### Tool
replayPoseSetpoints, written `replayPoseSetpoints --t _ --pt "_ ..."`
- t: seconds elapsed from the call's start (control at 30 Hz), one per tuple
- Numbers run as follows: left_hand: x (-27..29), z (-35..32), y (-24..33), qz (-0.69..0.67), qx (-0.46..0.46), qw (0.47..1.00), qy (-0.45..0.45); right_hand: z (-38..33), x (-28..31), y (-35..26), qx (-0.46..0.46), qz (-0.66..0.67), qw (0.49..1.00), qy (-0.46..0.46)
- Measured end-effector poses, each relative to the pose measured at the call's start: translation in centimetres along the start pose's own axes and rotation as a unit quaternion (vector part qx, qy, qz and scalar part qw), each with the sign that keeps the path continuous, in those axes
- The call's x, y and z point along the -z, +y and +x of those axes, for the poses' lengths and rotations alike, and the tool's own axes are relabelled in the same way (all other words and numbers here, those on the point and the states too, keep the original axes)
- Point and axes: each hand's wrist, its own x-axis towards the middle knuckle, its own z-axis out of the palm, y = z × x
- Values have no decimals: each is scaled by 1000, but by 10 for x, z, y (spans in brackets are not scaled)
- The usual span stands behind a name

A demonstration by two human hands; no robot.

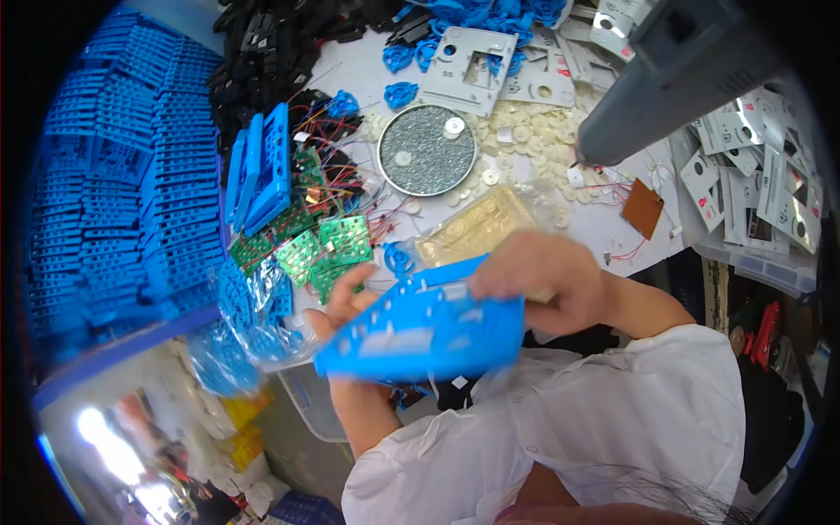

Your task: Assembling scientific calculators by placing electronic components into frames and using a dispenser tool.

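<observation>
- From where I watch, stacks of blue casings (131,184) stand off the left edge of the table (363,66), with a clear bag (254,319) at its near left corner.
- Inward from that left edge I see green boards (344,239) among thin wires, just beyond the left hand.
- The left hand (346,304) is at the left end of a blue shell (451,331), thumb and fingers curled up past its rim. That hand is blurred and partly covered, so I cannot tell whether its fingers are clamped.
- The shell is held up at the table's near edge, its long axis running left to right, roughly along that edge. It extends rightward from the left fingers, and leftward and toward the wearer from the right ones.
- It looks bright blue, thin-walled and oblong, with a pale window in its face and small holes near the upper rim; motion smears the detail.
- Farther in, a round tin (411,144) of small metal pieces sits beyond a wrapped tan block (472,229).
- The right hand (560,278) has its fingers together, clamped on the shell's far right rim.
- Toward the table's right edge, a grey tool (678,83) hangs above a brown board (643,210).
</observation>
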Motion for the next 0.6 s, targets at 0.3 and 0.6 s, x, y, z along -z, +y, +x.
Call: replayPoseSetpoints --t 0.3,0.6 --pt "-29 -6 -46 203 -103 974 -23 -30 15 6 -169 -13 978 125" --pt "-56 -13 -50 194 -101 975 -37 -24 7 18 -326 194 912 159"
